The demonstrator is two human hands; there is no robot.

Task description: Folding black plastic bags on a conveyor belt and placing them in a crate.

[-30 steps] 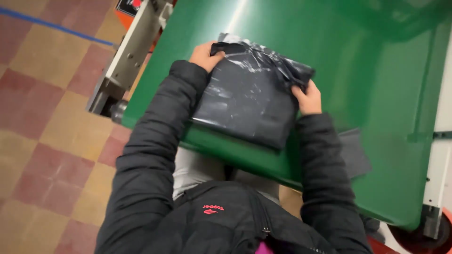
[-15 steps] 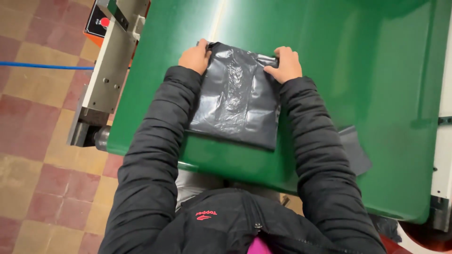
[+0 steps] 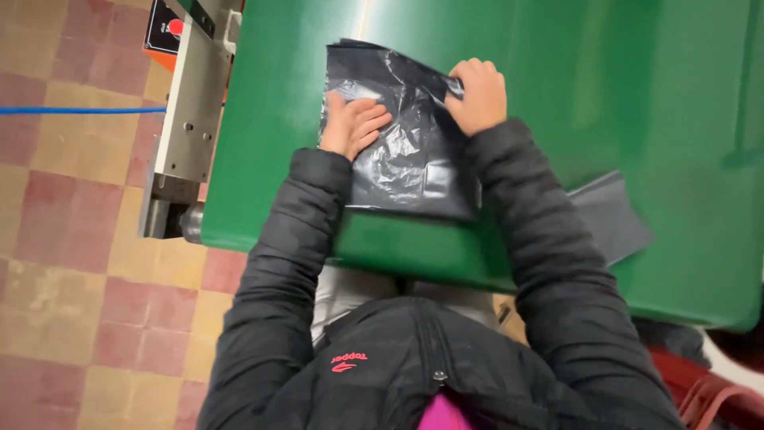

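Two hands are laid on a black plastic bag point(image 3: 406, 135), pinning it flat to the green table point(image 3: 605, 87). Left hand point(image 3: 352, 123) is pressed open-palmed on it; right hand point(image 3: 477, 95) is clamped on the far right edge.

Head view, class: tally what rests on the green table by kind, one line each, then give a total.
Black plastic bag, under both hands: 1
Grey flat sheet by the right sleeve: 1
Left hand, flat on the bag: 1
Right hand, pinching the bag's edge: 1
Total: 4
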